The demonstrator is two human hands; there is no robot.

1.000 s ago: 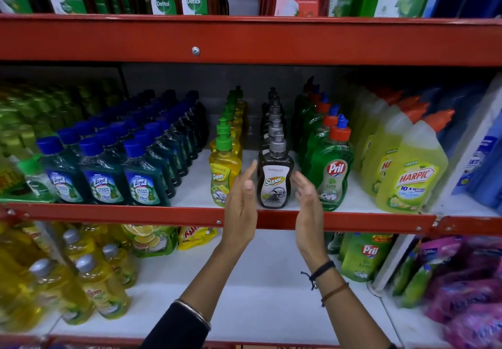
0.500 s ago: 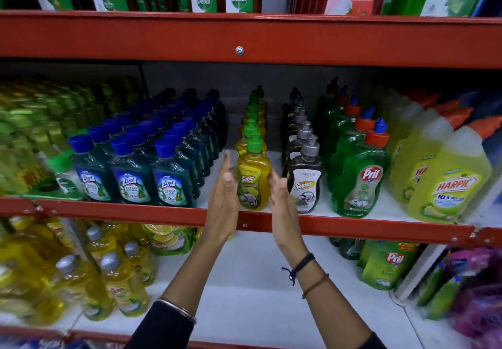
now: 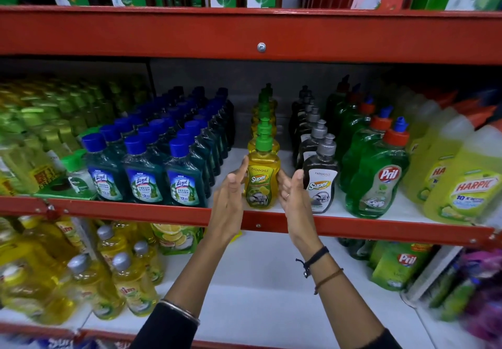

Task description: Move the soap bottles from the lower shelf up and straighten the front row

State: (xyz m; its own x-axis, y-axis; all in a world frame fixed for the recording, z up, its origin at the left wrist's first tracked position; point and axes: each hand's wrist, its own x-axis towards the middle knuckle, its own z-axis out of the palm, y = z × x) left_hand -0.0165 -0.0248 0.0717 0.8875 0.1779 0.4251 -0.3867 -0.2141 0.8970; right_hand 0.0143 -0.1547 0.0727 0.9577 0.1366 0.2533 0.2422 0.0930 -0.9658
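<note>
Middle shelf [image 3: 168, 214]: yellow bottle [image 3: 262, 183] stands upright at the front edge, heading its own file, just beside the grey bottle [image 3: 320, 180]. Full, rigid plastic; judged fairly heavy and slick, best taken at the waist, not the pump. Left hand [image 3: 229, 199] and right hand [image 3: 294, 198] are cupped open against its sides, fingers extended, not clamped.
</note>
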